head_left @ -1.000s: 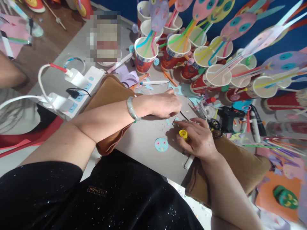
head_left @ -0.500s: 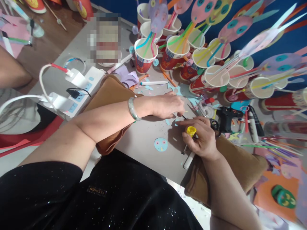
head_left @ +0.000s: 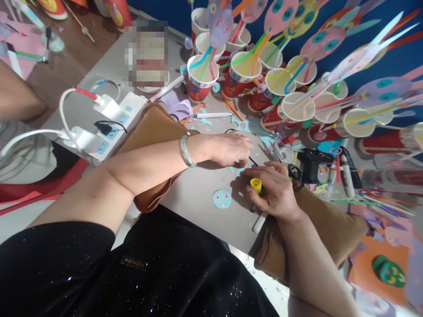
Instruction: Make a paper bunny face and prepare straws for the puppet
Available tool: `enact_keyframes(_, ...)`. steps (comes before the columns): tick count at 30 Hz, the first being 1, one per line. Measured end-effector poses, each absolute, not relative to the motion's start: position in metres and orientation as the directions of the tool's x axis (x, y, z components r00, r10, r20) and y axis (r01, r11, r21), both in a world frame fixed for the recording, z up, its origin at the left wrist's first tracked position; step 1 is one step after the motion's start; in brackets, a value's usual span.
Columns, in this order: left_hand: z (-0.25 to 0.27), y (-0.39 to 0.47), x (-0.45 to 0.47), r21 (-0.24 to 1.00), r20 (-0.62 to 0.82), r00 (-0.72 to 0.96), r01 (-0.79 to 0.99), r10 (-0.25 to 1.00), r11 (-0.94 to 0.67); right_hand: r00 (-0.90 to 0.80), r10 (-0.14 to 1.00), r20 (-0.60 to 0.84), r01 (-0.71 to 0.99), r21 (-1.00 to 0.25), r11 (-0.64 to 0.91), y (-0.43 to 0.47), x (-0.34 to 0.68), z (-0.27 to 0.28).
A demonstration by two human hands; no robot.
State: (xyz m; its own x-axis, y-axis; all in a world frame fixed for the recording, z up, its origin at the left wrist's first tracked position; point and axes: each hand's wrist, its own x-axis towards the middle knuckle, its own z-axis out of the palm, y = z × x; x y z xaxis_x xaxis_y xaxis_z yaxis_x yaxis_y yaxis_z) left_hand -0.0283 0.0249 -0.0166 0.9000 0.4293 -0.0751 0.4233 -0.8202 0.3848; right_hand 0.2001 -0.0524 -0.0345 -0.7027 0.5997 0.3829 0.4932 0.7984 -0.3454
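My left hand (head_left: 231,149), with a pale bangle (head_left: 185,152) on its wrist, reaches palm down over light blue paper scraps (head_left: 235,170). Its fingers are loosely bent and apart; I see nothing held in them, though the palm side is hidden. A thin black cord (head_left: 253,161) runs out from beneath that hand. Just to the right, my right hand (head_left: 274,190) is closed around a small yellow tube (head_left: 255,186), its hollow end facing up between thumb and fingers. A round blue paper face (head_left: 222,199) lies flat on the table near the front edge.
Several red paper cups (head_left: 202,79) with straws and paper faces crowd the back. Scissors (head_left: 272,149) and a black tool (head_left: 313,165) lie to the right. Brown cushions (head_left: 330,224) sit under both forearms. A power strip (head_left: 114,127) with cables is on the left.
My left hand has shifted slightly left, uncovering more of the black cord. My right hand has moved a little left and down with the yellow tube. The blue paper face stays put.
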Motion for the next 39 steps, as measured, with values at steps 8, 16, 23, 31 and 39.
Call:
enact_keyframes(8,-0.018,0.024,-0.028,0.332,-0.071,0.914,0.4,0.401,-0.854,-0.367,0.809,0.46,0.615,-0.533,0.582,-0.058,0.209,-0.04)
enact_keyframes(16,-0.018,0.021,-0.025,0.296,-0.083,0.896,0.441,0.437,-0.847,-0.452,0.81,0.374,0.655,-0.477,0.586,-0.058,0.204,-0.046)
enact_keyframes(23,-0.008,0.016,-0.027,0.225,-0.11,0.9,0.436,0.421,-0.872,-0.548,0.739,0.391,0.617,-0.408,0.673,-0.056,0.197,-0.051)
enact_keyframes(31,-0.006,0.002,-0.027,0.07,-0.036,0.889,0.458,0.457,-0.886,-0.566,0.752,0.337,0.621,-0.426,0.658,-0.055,0.193,-0.05)
enact_keyframes(39,-0.009,0.006,-0.027,0.129,-0.056,0.883,0.469,0.466,-0.874,-0.335,0.859,0.388,0.639,-0.576,0.51,-0.061,0.201,-0.047)
